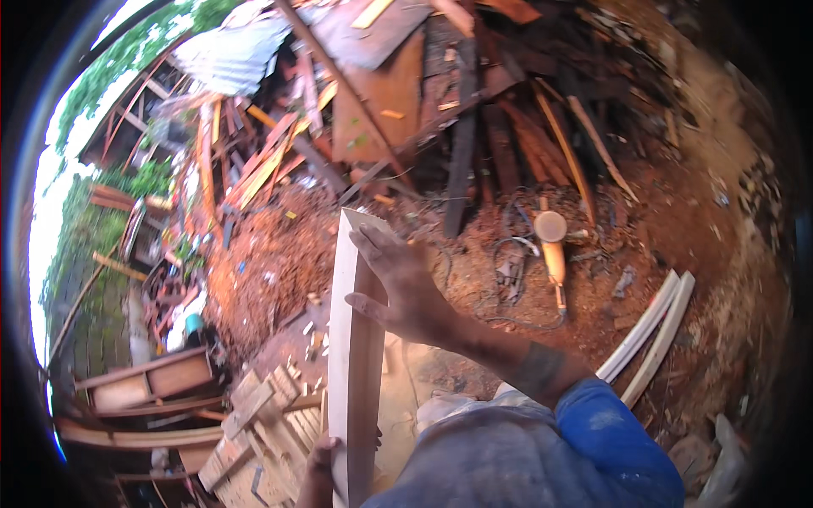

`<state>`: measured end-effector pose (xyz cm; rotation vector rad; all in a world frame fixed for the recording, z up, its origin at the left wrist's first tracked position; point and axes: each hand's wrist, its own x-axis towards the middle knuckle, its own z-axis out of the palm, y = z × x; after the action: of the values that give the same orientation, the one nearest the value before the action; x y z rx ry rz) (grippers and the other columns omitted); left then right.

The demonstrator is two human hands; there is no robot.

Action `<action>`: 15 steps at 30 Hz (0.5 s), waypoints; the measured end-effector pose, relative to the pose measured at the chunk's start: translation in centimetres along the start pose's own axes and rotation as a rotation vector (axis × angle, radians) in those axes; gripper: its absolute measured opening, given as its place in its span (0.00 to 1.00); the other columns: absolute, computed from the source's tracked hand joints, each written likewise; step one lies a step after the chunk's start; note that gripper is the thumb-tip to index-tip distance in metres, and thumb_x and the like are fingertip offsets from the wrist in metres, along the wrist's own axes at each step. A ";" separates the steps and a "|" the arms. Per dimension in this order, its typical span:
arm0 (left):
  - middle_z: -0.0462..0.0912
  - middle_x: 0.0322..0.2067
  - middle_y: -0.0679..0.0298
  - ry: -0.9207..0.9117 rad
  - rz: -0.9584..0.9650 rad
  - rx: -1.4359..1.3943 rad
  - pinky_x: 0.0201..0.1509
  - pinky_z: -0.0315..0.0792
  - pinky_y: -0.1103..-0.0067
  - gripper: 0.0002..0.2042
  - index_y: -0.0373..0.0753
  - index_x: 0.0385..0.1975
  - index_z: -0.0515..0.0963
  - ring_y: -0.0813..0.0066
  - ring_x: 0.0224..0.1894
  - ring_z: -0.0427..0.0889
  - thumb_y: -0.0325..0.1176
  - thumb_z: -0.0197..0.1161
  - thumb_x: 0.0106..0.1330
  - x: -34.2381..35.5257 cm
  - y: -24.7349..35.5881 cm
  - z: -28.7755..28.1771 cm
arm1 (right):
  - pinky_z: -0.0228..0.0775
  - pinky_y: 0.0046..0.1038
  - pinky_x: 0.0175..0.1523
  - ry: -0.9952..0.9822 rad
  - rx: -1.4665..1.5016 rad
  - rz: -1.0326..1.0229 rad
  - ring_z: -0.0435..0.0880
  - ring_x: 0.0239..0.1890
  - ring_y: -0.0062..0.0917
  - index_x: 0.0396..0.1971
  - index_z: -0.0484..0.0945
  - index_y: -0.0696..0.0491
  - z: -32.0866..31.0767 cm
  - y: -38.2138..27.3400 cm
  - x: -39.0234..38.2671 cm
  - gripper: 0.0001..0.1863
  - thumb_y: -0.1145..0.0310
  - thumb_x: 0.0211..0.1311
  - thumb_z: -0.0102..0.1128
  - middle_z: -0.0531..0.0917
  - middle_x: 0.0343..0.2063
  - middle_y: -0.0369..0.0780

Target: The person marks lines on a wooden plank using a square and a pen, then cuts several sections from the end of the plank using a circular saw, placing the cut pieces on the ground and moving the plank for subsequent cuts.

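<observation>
A long pale wooden board [341, 356], tilted on edge, runs from the lower edge of the head view up to the middle. My left hand [318, 476] is wrapped round its near end, thumb on the left face and fingertips just showing on the right. Against the far part of the board lies my right hand [402, 284], its fingers stretched out and its thumb spread apart. The board's bottom end is cut off by the frame.
A yellow corded power tool [553, 254], apparently an angle grinder, lies on red soil to the right. Two curved pale strips [656, 339] lie nearer. Wood blocks [258, 423] are stacked at lower left. Scrap timber [508, 127] fills the back, beside corrugated sheet [233, 59].
</observation>
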<state>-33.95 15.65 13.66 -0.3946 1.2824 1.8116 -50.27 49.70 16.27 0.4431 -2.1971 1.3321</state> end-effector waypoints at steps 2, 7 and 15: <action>0.80 0.55 0.45 0.017 -0.051 0.144 0.61 0.77 0.63 0.48 0.25 0.66 0.67 0.53 0.57 0.83 0.53 0.74 0.49 3.7 1.2 4.6 | 0.54 0.45 0.77 0.114 0.029 0.077 0.66 0.72 0.50 0.72 0.65 0.60 -5.1 2.4 -2.7 0.38 0.58 0.67 0.66 0.69 0.68 0.58; 0.80 0.56 0.47 0.111 0.023 0.527 0.61 0.76 0.64 0.50 0.27 0.68 0.66 0.55 0.57 0.82 0.55 0.75 0.49 13.8 2.0 11.6 | 0.61 0.41 0.74 0.280 0.400 0.507 0.71 0.70 0.45 0.69 0.67 0.62 -15.0 6.8 -12.9 0.42 0.53 0.63 0.73 0.73 0.67 0.54; 0.74 0.63 0.50 -0.609 0.345 1.014 0.67 0.69 0.65 0.58 0.30 0.75 0.58 0.61 0.65 0.75 0.62 0.76 0.48 30.7 0.3 34.0 | 0.48 0.41 0.81 0.379 0.531 0.692 0.51 0.80 0.43 0.80 0.36 0.55 -14.1 9.6 -26.0 0.71 0.47 0.50 0.82 0.51 0.78 0.54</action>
<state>-44.88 59.72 7.55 0.9016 1.6462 1.1417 -30.55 66.81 -0.65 -0.4182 -1.7069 2.1617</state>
